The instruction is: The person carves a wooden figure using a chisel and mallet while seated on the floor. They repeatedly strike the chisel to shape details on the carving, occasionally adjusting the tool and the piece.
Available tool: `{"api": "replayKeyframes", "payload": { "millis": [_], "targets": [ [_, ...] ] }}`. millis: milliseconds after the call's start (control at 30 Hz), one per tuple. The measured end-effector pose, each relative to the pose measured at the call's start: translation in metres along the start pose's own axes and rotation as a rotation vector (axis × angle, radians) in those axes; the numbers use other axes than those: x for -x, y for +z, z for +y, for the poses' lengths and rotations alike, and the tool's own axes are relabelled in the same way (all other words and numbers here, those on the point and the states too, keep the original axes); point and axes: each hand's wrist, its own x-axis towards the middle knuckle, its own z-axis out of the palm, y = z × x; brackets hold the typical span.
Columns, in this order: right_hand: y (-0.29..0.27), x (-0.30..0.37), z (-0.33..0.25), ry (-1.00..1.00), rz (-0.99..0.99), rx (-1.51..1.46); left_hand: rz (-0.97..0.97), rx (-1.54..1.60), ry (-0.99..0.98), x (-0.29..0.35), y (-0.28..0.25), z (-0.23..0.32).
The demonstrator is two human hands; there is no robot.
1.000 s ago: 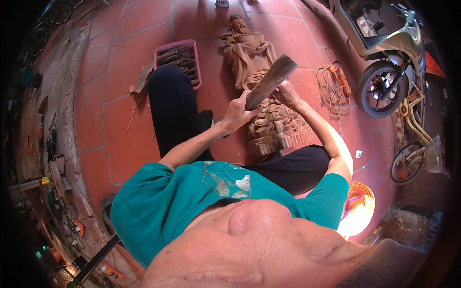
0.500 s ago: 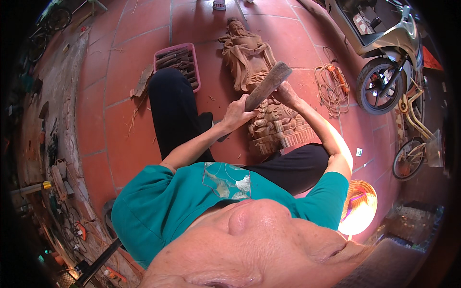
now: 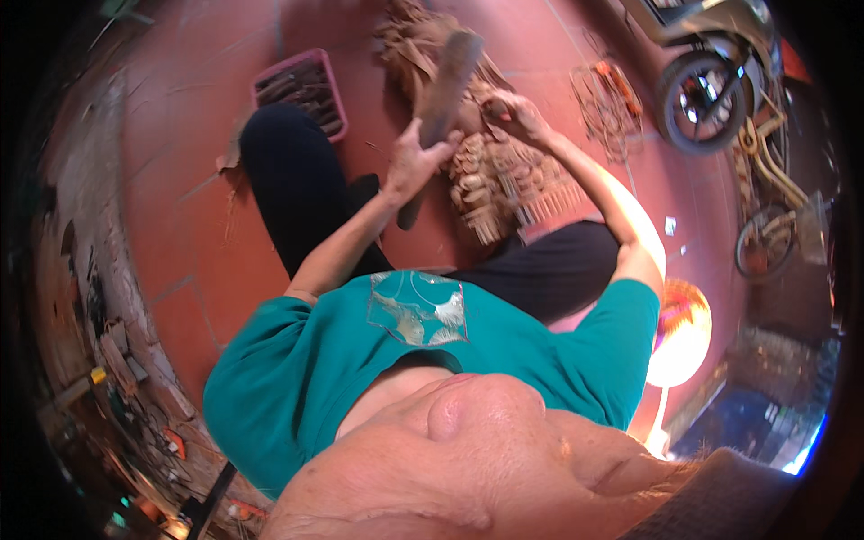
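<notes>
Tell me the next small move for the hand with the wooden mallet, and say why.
Probably a short tap down toward the right hand. The left hand grips the wooden mallet raised above the wood carving, while the right hand is closed around something against the carving; whether that is a chisel is too blurred to tell.

The wooden carving (image 3: 495, 171) lies on the floor (image 3: 180, 180) before the seated person, the tool tray (image 3: 301, 90) to its left, the wire rack (image 3: 607, 99) to its right, and the scooter (image 3: 702, 72) further right.
</notes>
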Motion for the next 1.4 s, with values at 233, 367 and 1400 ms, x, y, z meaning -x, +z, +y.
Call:
{"api": "replayKeyframes", "payload": {
  "millis": [233, 367, 1400],
  "targets": [
    [-0.004, 0.010, 0.007, 0.250, -0.053, -0.384, 0.013, 0.005, -0.018, -0.004, -0.003, -0.003],
    [-0.008, 0.012, 0.002, 0.286, -0.061, -0.382, -0.001, -0.001, -0.005, -0.004, -0.001, 0.000],
    [0.008, -0.005, -0.011, -0.002, -0.193, 0.172, -0.092, -0.398, 0.234, -0.003, 0.013, -0.042]
  ]
}}
